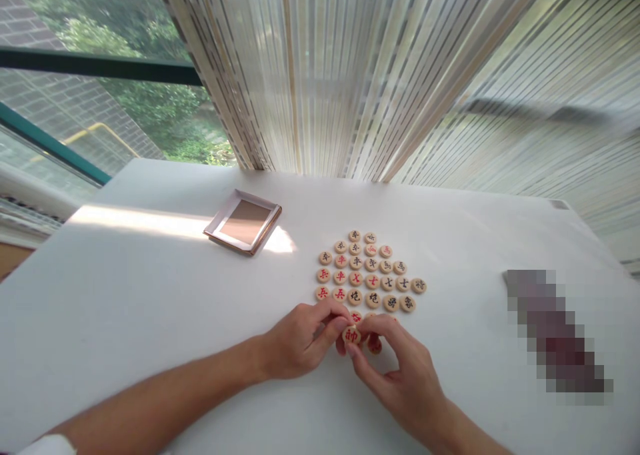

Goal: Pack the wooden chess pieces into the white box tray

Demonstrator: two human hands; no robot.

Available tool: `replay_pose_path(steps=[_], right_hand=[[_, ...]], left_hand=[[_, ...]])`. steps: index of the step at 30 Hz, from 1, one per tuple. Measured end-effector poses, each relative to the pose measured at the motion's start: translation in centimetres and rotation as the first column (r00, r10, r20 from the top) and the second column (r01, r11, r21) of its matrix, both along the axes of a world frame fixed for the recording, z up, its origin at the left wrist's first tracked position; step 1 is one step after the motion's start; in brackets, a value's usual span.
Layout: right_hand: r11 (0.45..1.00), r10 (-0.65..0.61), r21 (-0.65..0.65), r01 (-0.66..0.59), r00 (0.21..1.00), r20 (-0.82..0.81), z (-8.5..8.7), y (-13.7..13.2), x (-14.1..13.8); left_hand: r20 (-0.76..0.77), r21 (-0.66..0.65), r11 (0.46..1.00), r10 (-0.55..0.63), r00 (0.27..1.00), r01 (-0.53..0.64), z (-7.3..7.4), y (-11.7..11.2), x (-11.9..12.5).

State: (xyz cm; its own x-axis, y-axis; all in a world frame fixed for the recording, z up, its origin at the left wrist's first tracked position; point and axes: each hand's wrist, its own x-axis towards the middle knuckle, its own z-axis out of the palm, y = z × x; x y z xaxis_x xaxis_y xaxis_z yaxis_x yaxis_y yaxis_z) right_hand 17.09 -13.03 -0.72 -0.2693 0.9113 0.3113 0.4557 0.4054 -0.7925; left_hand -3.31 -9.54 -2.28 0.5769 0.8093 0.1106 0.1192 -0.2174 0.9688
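Observation:
A round wooden Chinese chess piece (pixel 351 336) with a red character is held up between my hands, its face turned toward me. My left hand (pixel 300 342) pinches its left edge with thumb and forefinger. From the other side, my right hand (pixel 407 368) grips it between thumb and fingers. Just beyond lie several rows of Chinese chess pieces (pixel 371 264) on the white table, face up, some marked black and some red. A few red-marked pieces (pixel 374 344) are partly covered by my right hand.
A shallow open box (pixel 213 232) with a brown inner face sits at the back left, near a strip of sunlight. A blurred-out dark object (pixel 555 335) lies at the right. Striped curtains (pixel 330 75) and a window border the far edge of the white table (pixel 150 308).

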Motion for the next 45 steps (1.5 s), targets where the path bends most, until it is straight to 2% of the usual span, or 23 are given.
replay_pose_path(steps=[4, 7, 11, 23, 28, 32, 39, 45], right_hand=[[0.979, -0.051, -0.203, 0.022, 0.989, -0.142, 0.3, 0.2, 0.1], [0.966, -0.077, -0.256, 0.023, 0.976, -0.204, 0.2, 0.3, 0.2], [0.963, -0.082, -0.267, 0.024, 0.975, -0.207, 0.0, 0.4, 0.4], [0.964, -0.075, -0.264, 0.021, 0.978, -0.197, 0.5, 0.6, 0.4], [0.967, -0.122, -0.241, 0.088, 0.984, -0.128, 0.4, 0.5, 0.5], [0.964, -0.129, -0.246, 0.097, 0.985, -0.118, 0.4, 0.4, 0.5], [0.966, -0.090, -0.254, 0.055, 0.988, -0.129, 0.4, 0.5, 0.8], [0.972, -0.052, -0.234, 0.007, 0.981, -0.187, -0.1, 0.4, 1.0]], left_hand=[[0.000, 0.071, 0.997, -0.040, 0.999, 0.040, 0.4, 0.2, 0.0], [0.012, 0.136, 0.990, -0.035, 0.999, 0.033, 0.3, 0.2, 0.1], [0.018, 0.168, 0.986, 0.006, 1.000, -0.009, -0.1, 0.1, 0.3], [0.026, 0.223, 0.975, 0.011, 1.000, -0.016, -0.1, 0.2, 0.3], [0.019, 0.356, 0.934, 0.005, 1.000, -0.012, -0.4, 0.1, 0.5], [-0.009, 0.435, 0.900, 0.026, 1.000, -0.020, -0.6, 0.1, 0.6], [0.019, 0.384, 0.922, 0.049, 0.999, -0.053, -0.1, 0.1, 0.5], [0.011, 0.238, 0.970, 0.059, 0.998, -0.060, 0.1, 0.2, 0.3]])
